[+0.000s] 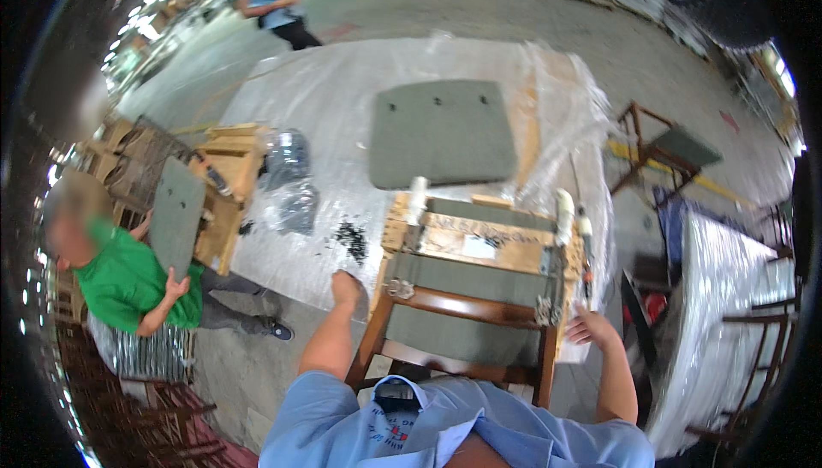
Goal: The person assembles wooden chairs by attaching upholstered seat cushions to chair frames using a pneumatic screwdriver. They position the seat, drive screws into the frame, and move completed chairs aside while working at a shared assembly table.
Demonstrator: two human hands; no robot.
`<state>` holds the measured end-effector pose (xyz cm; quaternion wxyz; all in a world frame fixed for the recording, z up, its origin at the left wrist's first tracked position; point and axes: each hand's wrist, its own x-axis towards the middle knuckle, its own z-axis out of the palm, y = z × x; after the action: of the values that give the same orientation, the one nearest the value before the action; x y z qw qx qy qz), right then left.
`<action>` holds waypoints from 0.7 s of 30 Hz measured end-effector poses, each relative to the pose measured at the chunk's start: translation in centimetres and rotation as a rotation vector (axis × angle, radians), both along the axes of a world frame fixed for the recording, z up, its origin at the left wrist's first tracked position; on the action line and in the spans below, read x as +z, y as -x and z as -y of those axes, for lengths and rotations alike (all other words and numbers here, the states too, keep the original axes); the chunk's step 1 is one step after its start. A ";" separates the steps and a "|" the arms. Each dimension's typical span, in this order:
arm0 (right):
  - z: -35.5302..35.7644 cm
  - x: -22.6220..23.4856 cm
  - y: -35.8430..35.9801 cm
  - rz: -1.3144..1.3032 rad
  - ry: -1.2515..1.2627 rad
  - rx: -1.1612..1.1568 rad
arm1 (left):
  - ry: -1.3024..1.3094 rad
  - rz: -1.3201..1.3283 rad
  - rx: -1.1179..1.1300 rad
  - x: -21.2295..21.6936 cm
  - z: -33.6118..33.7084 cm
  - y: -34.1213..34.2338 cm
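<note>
Both hands flank a wooden chair frame [467, 314] lying on the plastic-covered table [325, 108] — left hand [345, 286] closed in a narrow fist at its left rail, right hand [589, 328] spread wide off its right leg. Beyond the frame lies a grey seat cushion [443, 132]; well left, a person in green [128, 284] holds another grey panel [175, 215].

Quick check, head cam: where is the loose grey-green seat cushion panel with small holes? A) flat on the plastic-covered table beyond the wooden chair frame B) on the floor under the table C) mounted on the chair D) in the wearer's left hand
A: the loose grey-green seat cushion panel lies flat on the plastic-covered table, beyond the upturned wooden chair frame; the left hand and right hand are down at the frame.
</note>
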<state>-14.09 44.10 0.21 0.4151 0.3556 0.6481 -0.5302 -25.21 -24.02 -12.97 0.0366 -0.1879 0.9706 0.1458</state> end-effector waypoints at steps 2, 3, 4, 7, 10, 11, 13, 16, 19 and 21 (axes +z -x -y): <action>-2.8 -1.7 4.8 -0.354 -0.567 0.073 | 0.047 -0.085 -0.003 0.1 0.6 -0.5; -3.3 -2.7 6.7 -0.602 -0.876 0.034 | -0.036 -0.075 0.105 0.8 -0.4 -0.1; -3.1 -1.7 9.0 -0.740 -1.013 0.093 | -0.131 -0.056 0.205 2.3 -1.8 -0.2; -2.2 -2.1 15.8 -0.676 -0.857 0.001 | -0.458 0.065 0.443 5.2 -2.1 0.2; -0.2 -5.4 20.5 -0.664 -0.866 0.149 | -1.468 -0.260 0.688 4.5 0.8 -3.0; -1.1 -6.5 20.8 -0.652 -0.902 0.146 | -1.572 -0.302 0.658 5.3 0.7 -2.8; -3.4 -8.3 21.3 -0.632 -0.905 0.117 | -1.771 -0.373 0.592 7.9 -1.0 -2.6; -4.2 -8.4 21.7 -0.595 -0.808 0.110 | -1.812 -0.516 0.697 12.1 -2.5 -4.0; -5.2 -8.8 21.7 -0.561 -0.780 0.060 | -1.845 -0.527 0.738 14.4 -3.6 -4.7; -5.3 -8.8 21.7 -0.579 -0.748 0.038 | -1.865 -0.528 0.713 14.7 -3.9 -4.9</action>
<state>-35.77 49.36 -8.54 0.0704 0.3064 0.8900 -0.3301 -20.31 -20.17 1.74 -0.0920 -0.3235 0.3368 0.8794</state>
